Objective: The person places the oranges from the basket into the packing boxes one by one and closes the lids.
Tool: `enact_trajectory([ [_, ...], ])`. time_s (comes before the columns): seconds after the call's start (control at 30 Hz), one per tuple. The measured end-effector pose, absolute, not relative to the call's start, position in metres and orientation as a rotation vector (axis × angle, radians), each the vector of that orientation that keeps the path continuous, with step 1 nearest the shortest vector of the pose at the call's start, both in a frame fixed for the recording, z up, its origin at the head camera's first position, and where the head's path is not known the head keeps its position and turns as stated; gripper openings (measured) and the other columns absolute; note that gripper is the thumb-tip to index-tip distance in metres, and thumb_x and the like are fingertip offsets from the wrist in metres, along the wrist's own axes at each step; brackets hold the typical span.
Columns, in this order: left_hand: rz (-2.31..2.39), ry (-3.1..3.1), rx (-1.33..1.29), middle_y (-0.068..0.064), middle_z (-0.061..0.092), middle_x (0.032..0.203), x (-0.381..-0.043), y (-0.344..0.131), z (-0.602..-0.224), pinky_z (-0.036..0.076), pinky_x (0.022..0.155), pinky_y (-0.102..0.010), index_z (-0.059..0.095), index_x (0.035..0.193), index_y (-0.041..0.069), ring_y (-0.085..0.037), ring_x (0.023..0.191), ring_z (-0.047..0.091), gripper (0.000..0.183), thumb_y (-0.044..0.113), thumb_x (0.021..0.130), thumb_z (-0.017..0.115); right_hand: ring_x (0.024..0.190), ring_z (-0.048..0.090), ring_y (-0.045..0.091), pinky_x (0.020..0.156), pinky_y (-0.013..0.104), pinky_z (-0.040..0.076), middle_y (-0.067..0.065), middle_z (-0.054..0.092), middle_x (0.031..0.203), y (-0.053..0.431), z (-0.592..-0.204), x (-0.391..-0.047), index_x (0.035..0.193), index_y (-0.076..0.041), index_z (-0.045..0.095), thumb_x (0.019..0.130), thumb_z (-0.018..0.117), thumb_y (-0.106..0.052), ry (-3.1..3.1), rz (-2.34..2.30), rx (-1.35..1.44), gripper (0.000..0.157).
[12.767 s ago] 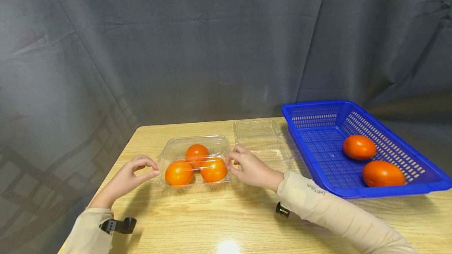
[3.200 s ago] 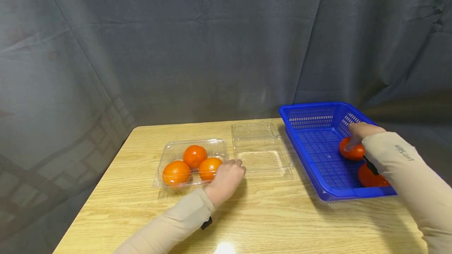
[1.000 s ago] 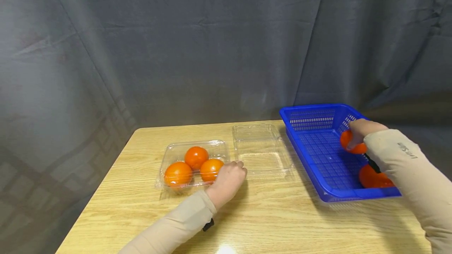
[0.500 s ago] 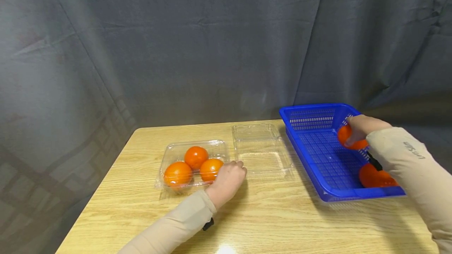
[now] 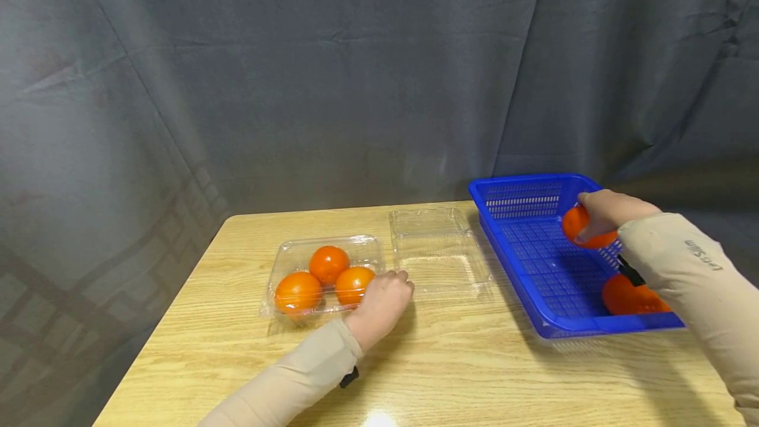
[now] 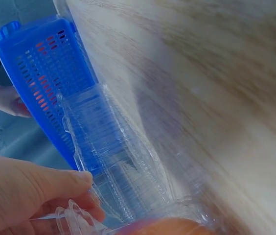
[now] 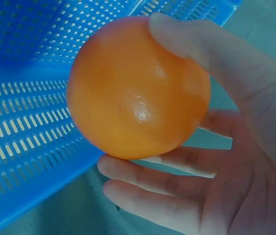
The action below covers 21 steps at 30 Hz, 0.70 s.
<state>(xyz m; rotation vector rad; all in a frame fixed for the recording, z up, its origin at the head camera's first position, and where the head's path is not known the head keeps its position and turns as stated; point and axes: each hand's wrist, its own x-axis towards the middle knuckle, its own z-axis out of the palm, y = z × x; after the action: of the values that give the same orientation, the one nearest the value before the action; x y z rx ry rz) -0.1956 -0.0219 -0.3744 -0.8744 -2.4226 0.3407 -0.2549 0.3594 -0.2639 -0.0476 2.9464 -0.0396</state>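
My right hand grips an orange, thumb on one side and fingers on the other, raised over the floor of the blue basket. Another orange lies in the basket, partly behind the right forearm. My left hand is between two clear plastic clamshell boxes. In the left wrist view its thumb and finger pinch at the edge of the empty, opened clamshell. Left of that hand, three oranges sit in the other clamshell, the nearest right one partly covered by the hand.
The basket stands at the right of the wooden table, its rim higher than the clamshells. A grey curtain hangs behind the table's far edge.
Both hands earlier were at the filled clamshell; the left now lies between the boxes. The right went to the basket, took hold of an orange and lifted it slightly.
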Motion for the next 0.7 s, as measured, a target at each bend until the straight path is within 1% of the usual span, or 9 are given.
enact_trajectory([
  [0.17,0.32,-2.422,-0.869,0.006,0.062,0.073,-0.196,-0.021,-0.376,0.048,0.053,-0.017,0.071,0.074,0.018,-0.006,0.062,0.057,0.013,0.006,0.069,0.074,0.074,0.053,0.032,0.067,0.046,0.048,0.022,0.059,0.087,0.357,-0.261,-0.253,0.115,0.014,0.048,0.067,0.081,-0.035,2.962,-0.049,-0.083,0.075],
  [0.3,0.318,-2.417,-0.873,0.006,0.062,0.073,-0.197,-0.021,-0.377,0.048,0.053,-0.016,0.071,0.075,0.018,-0.006,0.062,0.057,0.014,0.006,0.069,0.074,0.071,0.052,0.029,0.064,0.044,0.048,0.017,0.059,0.083,0.354,-0.26,-0.252,0.111,0.011,0.051,0.067,0.081,-0.035,2.987,-0.039,-0.138,0.07],
  [0.4,0.317,-2.416,-0.877,0.006,0.062,0.074,-0.197,-0.021,-0.376,0.048,0.053,-0.016,0.071,0.075,0.018,-0.006,0.062,0.057,0.014,0.006,0.069,0.074,0.071,0.053,0.028,0.064,0.044,0.049,0.017,0.059,0.083,0.351,-0.26,-0.251,0.111,0.012,0.052,0.066,0.082,-0.036,3.003,-0.022,-0.161,0.072],
  [0.53,0.317,-2.417,-0.881,0.005,0.062,0.074,-0.197,-0.022,-0.376,0.049,0.054,-0.016,0.071,0.075,0.017,-0.006,0.063,0.057,0.013,0.006,0.069,0.074,0.073,0.054,0.027,0.066,0.046,0.05,0.019,0.06,0.086,0.348,-0.258,-0.25,0.115,0.013,0.05,0.065,0.082,-0.038,3.007,-0.034,-0.158,0.078],
  [0.6,0.317,-2.416,-0.881,0.005,0.062,0.074,-0.197,-0.022,-0.376,0.049,0.054,-0.016,0.071,0.075,0.017,-0.006,0.063,0.057,0.013,0.006,0.069,0.074,0.073,0.054,0.027,0.066,0.046,0.05,0.019,0.061,0.087,0.346,-0.258,-0.25,0.115,0.012,0.049,0.065,0.082,-0.039,3.01,-0.04,-0.162,0.079],
  [0.7,0.32,-2.417,-0.881,0.005,0.062,0.074,-0.196,-0.022,-0.375,0.049,0.054,-0.016,0.071,0.076,0.017,-0.006,0.063,0.058,0.013,0.006,0.07,0.074,0.072,0.054,0.025,0.065,0.044,0.05,0.017,0.06,0.086,0.343,-0.257,-0.249,0.114,0.01,0.05,0.065,0.082,-0.038,3.015,-0.049,-0.182,0.076],
])
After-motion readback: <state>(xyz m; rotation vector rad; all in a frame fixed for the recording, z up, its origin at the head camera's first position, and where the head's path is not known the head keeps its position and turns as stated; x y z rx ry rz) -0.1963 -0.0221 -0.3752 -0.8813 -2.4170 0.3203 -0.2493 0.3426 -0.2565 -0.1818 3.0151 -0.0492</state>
